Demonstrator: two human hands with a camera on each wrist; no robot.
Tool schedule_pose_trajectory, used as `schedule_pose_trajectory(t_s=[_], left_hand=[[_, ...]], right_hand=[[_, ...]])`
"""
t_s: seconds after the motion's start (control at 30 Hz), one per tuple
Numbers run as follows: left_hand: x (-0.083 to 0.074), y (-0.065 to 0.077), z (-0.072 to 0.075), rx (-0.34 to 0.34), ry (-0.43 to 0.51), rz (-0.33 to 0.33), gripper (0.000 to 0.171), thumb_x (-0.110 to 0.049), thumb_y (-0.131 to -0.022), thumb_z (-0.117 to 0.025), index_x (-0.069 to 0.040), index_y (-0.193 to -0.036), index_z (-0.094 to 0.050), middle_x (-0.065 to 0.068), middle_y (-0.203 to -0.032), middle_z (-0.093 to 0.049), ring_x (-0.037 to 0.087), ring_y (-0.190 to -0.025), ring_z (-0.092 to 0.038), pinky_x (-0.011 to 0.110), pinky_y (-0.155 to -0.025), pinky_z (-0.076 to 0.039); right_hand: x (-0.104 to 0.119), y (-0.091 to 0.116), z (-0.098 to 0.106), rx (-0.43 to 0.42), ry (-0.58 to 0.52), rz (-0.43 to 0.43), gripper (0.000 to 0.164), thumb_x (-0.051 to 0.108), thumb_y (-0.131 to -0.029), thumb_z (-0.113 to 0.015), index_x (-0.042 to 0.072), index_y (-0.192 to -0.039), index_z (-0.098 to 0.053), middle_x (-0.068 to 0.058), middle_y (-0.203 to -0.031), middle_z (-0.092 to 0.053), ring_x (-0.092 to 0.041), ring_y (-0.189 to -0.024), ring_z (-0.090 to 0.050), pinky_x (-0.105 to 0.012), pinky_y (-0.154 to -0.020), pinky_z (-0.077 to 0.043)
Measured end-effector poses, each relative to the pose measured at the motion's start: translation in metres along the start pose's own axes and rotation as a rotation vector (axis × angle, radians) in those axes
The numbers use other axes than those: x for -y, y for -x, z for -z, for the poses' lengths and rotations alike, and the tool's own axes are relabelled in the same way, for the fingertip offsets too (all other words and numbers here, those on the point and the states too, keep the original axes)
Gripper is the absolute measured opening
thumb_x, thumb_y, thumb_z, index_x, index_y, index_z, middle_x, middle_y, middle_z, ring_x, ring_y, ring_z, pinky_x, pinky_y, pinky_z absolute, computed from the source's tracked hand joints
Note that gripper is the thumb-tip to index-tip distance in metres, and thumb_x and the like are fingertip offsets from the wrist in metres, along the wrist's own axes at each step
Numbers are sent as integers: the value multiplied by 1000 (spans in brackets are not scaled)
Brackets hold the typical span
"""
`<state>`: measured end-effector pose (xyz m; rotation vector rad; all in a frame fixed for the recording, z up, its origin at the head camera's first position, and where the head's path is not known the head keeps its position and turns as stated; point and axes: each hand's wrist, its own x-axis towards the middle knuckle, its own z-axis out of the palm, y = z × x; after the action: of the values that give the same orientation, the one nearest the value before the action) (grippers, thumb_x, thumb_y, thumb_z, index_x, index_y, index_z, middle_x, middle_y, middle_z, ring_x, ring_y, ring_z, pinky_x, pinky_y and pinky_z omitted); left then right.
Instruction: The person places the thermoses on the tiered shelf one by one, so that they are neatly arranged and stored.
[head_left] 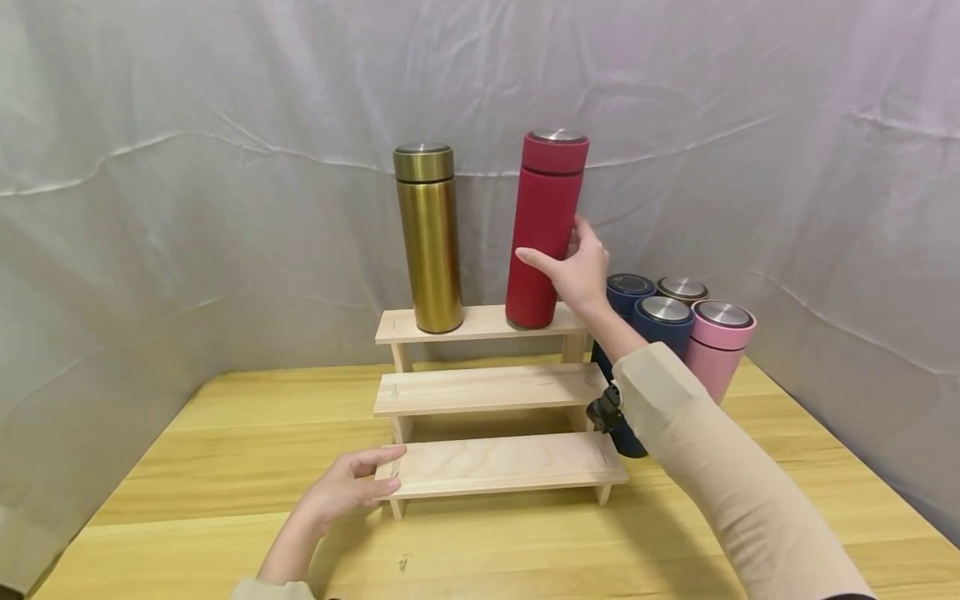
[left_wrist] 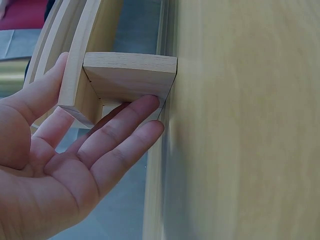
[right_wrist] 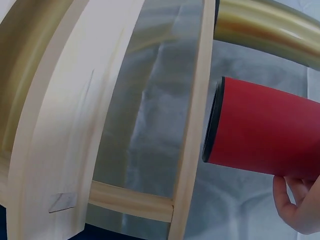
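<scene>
Right sleeve (head_left: 716,450) overlaps blue bottle (head_left: 670,330) beside pink bottle (head_left: 718,354); fingers (head_left: 537,260) grip red bottle (head_left: 546,212).

Draped grey sheeting (head_left: 262,242) suggests a makeshift studio.

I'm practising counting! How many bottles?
6: gold bottle on top shelf, red bottle in right hand; clustered at right, two blue bottles, pink bottle, mostly hidden bottle. More may hide.

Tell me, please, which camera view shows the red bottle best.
The head view, showing the red bottle top to bottom. The right wrist view cuts off its top; the left wrist catches only a small part.
</scene>
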<state>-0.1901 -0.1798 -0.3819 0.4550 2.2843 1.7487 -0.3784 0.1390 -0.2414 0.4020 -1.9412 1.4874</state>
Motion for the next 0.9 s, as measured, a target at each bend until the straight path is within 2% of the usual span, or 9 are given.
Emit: schedule_pose_trajectory(t_s=[0.17,0.27,0.37,0.63,0.77,0.9], left_hand=[[0,0,0,3,-2,6,52,-14,-85,-61,6,-128,-40,31,-133,-31,44,-109,-42,52,-80,-45],[-1,1,0,1,-3,9,52,-15,-85,-61,6,-128,-41,31,-133,-31,44,-109,-41,53,-80,-44],[-1,2,-1,0,3,12,53,-15,-85,-61,6,-128,-40,31,-133,-30,46,-110,-40,53,-81,-44],[-2,4,-1,-4,-1,21,54,-16,-84,-62,5,-128,-41,30,-134,-31,45,-110,-40,51,-81,-44],[-3,5,-1,-9,6,30,54,-17,-83,-63,5,-128,-41,30,-134,-31,44,-110,-41,50,-81,-45],[-3,5,-1,-4,13,29,55,-17,-83,-63,5,-128,-41,31,-133,-31,44,-109,-42,50,-81,-45]], right_hand=[[49,23,4,12,19,-43,65,34,-67,-78,10,-121,-49,-9,-103,-59,-25,-90,-57,-37,-76,-49],[60,29,5,20,39,-30,65,31,-69,-77,7,-122,-48,-11,-103,-59,-25,-90,-57,-37,-76,-49],[62,30,4,39,50,-33,67,31,-71,-75,7,-126,-45,-10,-106,-59,-25,-93,-56,-35,-78,-49],[56,27,2,98,10,-25,70,27,-75,-73,7,-132,-39,-10,-113,-55,-21,-96,-55,-35,-82,-47],[28,16,-1,129,-21,-6,73,35,-75,-71,15,-135,-36,-6,-119,-53,-20,-102,-52,-36,-84,-46],[1,5,-5,139,-5,12,77,46,-72,-70,24,-136,-34,0,-121,-52,-16,-102,-52,-35,-83,-47]])
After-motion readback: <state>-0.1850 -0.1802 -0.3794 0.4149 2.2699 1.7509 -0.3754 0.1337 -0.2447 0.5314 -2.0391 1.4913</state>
